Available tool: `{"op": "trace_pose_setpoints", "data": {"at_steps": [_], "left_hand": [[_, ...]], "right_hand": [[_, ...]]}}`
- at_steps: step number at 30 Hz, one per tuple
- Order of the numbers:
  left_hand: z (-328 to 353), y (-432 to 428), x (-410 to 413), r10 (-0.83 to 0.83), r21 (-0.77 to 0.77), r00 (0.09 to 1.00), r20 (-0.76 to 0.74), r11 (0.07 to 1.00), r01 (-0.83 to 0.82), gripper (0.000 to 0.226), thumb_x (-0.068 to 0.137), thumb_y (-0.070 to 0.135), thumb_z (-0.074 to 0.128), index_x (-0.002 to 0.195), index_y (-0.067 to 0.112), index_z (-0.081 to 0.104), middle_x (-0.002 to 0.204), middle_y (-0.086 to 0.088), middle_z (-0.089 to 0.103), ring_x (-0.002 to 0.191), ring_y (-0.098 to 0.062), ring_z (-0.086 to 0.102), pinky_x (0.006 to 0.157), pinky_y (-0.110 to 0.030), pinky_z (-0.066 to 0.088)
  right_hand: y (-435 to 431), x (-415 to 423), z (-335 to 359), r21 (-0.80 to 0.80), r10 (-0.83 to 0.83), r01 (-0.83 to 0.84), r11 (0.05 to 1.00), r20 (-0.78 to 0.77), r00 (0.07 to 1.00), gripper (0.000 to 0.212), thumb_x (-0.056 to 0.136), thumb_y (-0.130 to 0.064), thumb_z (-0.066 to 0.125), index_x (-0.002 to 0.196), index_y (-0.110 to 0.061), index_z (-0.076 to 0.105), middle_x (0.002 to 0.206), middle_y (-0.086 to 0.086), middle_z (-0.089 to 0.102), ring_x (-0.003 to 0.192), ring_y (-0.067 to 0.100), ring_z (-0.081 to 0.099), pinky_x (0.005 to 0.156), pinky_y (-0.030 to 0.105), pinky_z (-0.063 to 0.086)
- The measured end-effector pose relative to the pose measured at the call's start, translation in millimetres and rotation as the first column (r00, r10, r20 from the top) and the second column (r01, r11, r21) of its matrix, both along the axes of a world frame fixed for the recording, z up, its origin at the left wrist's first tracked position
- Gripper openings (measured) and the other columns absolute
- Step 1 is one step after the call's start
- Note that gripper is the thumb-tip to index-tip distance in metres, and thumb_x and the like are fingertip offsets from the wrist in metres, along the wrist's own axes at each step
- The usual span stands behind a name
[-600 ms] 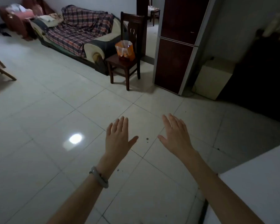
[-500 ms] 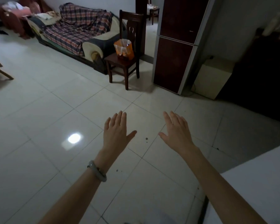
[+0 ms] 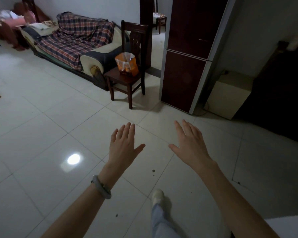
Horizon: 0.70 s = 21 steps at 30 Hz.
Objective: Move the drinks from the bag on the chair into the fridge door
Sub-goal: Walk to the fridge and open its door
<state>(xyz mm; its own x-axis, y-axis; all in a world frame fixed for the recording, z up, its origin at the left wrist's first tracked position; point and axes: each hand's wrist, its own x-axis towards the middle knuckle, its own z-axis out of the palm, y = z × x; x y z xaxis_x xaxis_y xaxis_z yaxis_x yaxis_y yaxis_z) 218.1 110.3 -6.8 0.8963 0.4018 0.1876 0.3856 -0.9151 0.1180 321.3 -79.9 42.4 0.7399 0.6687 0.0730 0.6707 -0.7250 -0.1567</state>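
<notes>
Both grips are spread flat and carry nothing: my left hand (image 3: pixel 123 148) and right hand (image 3: pixel 191 145) hover over the tiled floor. The orange bag (image 3: pixel 127 64) stands upright, mouth up, on the chair (image 3: pixel 126 79) at about 12 o'clock, well apart from both hands, the left slightly nearer. The fridge (image 3: pixel 187 54), doors closed, stands just right of the chair, around 1 o'clock.

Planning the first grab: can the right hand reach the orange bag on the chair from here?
Probably not yet. The right hand is open over bare floor, well short of the orange bag on the chair; nothing blocks the walk.
</notes>
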Motion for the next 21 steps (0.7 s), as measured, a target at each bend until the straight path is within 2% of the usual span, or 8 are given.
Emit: {"op": "trace_pose_setpoints", "data": {"at_steps": [6, 9, 17, 21], "left_hand": [[12, 60, 128, -0.012, 0.034, 1.0, -0.014, 0.999, 0.013, 0.083, 0.087, 0.059, 0.046, 0.147, 0.009, 0.018, 0.154, -0.012, 0.023, 0.142, -0.028, 0.019, 0.115, -0.042, 0.008], [16, 84, 181, -0.005, 0.029, 1.0, -0.03, 1.0, 0.006, 0.083, 0.088, 0.06, 0.042, 0.148, 0.01, 0.015, 0.155, -0.01, 0.019, 0.143, -0.027, 0.016, 0.115, -0.041, 0.008], [9, 143, 274, 0.018, 0.001, 0.998, -0.062, 1.0, -0.018, 0.084, 0.087, 0.061, 0.042, 0.148, 0.009, 0.016, 0.155, -0.012, 0.021, 0.142, -0.028, 0.019, 0.115, -0.043, 0.011], [5, 182, 322, 0.013, 0.014, 0.999, -0.034, 1.0, -0.012, 0.083, 0.086, 0.06, 0.047, 0.145, 0.007, 0.025, 0.151, -0.014, 0.029, 0.139, -0.031, 0.027, 0.114, -0.044, 0.017]], "right_hand": [[55, 122, 10, 0.023, 0.015, -0.014, 1.0, -0.026, 1.0, 0.078, 0.09, -0.043, 0.051, 0.148, -0.015, 0.007, 0.155, 0.013, 0.014, 0.142, 0.026, 0.013, 0.115, 0.038, 0.011], [79, 176, 13, 0.021, 0.021, -0.02, 1.0, -0.047, 0.999, 0.077, 0.09, -0.042, 0.051, 0.148, -0.015, 0.008, 0.156, 0.013, 0.013, 0.142, 0.025, 0.012, 0.115, 0.037, 0.01], [144, 278, 7, -0.012, 0.042, -0.043, 0.999, -0.084, 0.996, 0.077, 0.091, -0.043, 0.051, 0.148, -0.016, 0.006, 0.156, 0.012, 0.01, 0.142, 0.024, 0.01, 0.115, 0.036, 0.009], [184, 329, -1, -0.013, 0.027, -0.029, 1.0, -0.094, 0.995, 0.078, 0.09, -0.041, 0.053, 0.148, -0.015, 0.008, 0.155, 0.014, 0.013, 0.142, 0.025, 0.012, 0.114, 0.037, 0.011]]}}
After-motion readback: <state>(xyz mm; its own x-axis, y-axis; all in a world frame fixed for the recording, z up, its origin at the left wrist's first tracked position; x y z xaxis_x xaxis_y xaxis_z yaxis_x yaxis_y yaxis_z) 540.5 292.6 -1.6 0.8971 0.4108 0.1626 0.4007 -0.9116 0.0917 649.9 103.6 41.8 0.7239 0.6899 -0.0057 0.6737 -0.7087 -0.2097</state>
